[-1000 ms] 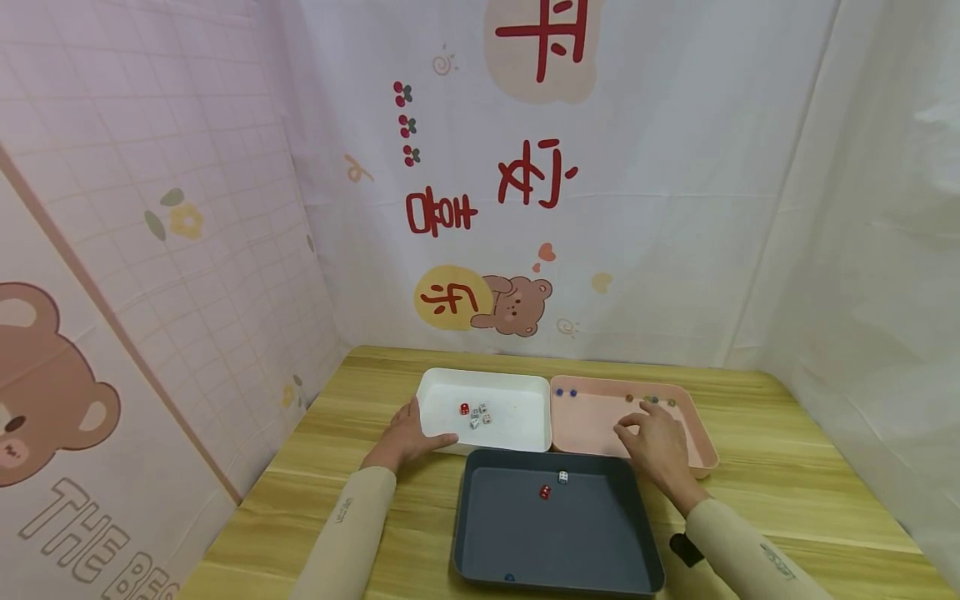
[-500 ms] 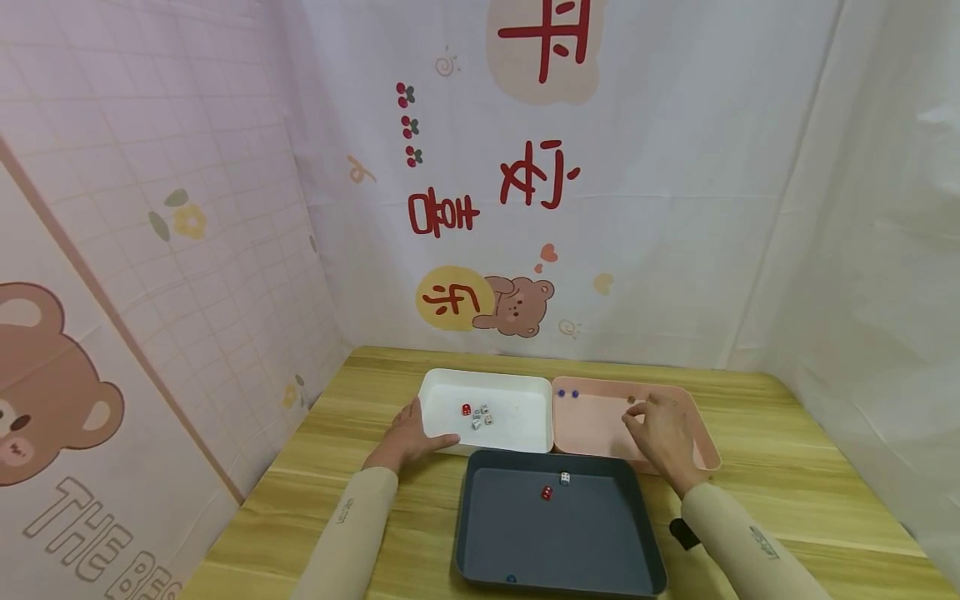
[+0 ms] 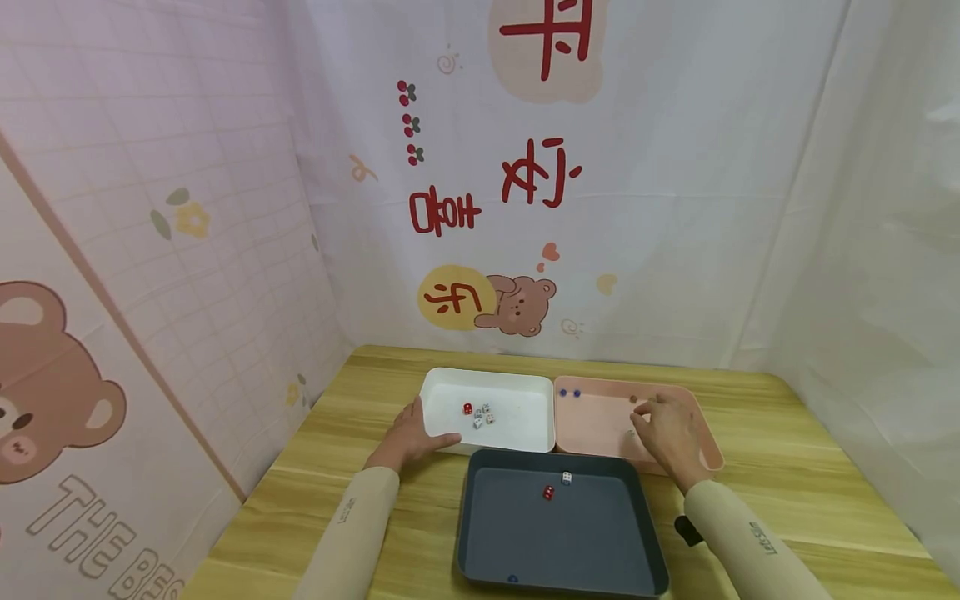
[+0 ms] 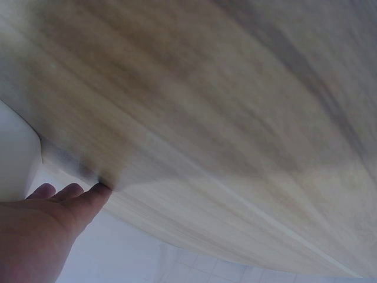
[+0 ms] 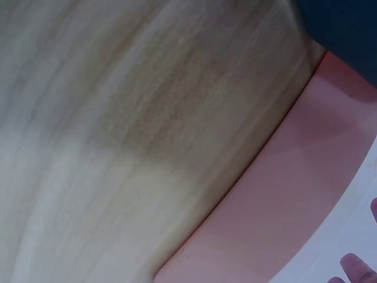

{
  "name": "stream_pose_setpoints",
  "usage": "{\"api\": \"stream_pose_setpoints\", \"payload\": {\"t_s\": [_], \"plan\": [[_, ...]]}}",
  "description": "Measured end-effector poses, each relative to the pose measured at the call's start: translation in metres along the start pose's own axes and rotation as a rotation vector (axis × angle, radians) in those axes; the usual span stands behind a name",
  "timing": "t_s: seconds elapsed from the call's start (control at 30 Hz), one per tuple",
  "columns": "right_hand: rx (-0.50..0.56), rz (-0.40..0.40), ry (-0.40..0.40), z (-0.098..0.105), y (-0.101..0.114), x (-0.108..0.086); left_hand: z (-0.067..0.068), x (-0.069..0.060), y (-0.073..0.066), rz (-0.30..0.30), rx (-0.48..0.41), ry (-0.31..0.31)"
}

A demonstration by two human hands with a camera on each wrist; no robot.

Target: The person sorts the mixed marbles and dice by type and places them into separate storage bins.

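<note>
My left hand (image 3: 408,435) lies at the left front corner of a white tray (image 3: 525,408), its thumb along the front rim. In the left wrist view its fingers (image 4: 88,203) reach out fairly straight beside the tray. Inside the tray sit a red die (image 3: 468,409) and several white dice (image 3: 478,423). My right hand (image 3: 670,429) is over the pink tray (image 3: 592,425), thumb and forefinger close together; whether anything is between them is too small to tell. A brown bead (image 3: 633,399) and two blue beads (image 3: 570,392) show there. A small pale thing (image 3: 632,432) lies below the fingertips.
A dark grey tray (image 3: 555,542) stands in front, holding a red die (image 3: 549,492), a white die (image 3: 566,477) and a blue bead (image 3: 513,578). All three trays stand close together on the wooden table (image 3: 292,517), before a printed cloth backdrop.
My right hand has shifted slightly within the pink tray and now covers some beads at its back. A small pale thing has come into view below its fingertips. The left hand stays put.
</note>
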State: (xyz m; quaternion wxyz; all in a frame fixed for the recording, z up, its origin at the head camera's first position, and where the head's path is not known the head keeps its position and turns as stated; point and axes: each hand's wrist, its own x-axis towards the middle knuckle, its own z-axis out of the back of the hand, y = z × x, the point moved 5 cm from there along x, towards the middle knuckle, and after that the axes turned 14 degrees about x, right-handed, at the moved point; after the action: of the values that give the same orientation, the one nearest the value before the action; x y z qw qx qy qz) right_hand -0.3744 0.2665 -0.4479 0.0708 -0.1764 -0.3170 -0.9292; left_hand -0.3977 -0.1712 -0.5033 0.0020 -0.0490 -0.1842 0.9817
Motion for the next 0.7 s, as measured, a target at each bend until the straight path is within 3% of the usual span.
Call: {"api": "stream_pose_setpoints", "payload": {"t_s": [0.37,0.7], "plan": [[0.005,-0.016,0.012,-0.0029,-0.0032,-0.0007,-0.0021,0.0023,0.0032,0.001,0.002,0.007],[0.004,0.029,-0.013,-0.0022,0.0034,-0.0017,-0.0018,0.0033,0.0011,0.003,0.017,0.004]]}}
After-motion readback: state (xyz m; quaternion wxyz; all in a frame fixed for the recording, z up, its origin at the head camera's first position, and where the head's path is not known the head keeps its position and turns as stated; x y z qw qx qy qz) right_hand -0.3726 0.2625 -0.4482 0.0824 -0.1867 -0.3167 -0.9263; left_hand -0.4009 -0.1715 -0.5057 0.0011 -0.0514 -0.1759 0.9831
